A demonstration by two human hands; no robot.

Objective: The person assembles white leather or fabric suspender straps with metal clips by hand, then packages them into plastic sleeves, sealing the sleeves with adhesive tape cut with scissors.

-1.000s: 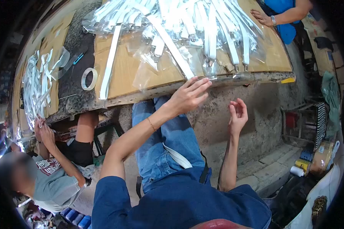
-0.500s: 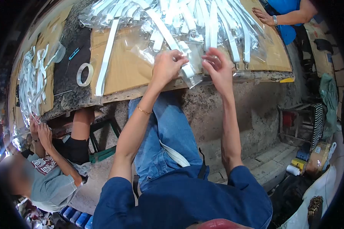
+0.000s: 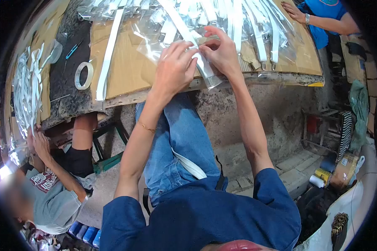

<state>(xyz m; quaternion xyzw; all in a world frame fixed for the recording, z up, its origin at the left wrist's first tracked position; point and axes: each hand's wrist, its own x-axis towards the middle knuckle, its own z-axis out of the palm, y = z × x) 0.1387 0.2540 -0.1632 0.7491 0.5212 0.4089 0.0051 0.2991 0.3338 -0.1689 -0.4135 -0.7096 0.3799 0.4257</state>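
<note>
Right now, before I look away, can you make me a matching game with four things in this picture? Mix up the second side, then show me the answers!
Things:
1. roll of tape
2. long white strap in front of the person
3. striped cloth
4. thin tool on the table

Clues:
A. black and white, over on the right side of the picture
B. bright blue
C. slanting down between the left hand and the right hand
D. pale, round like a ring

Right pairs: 1-D, 2-C, 3-A, 4-B
</note>
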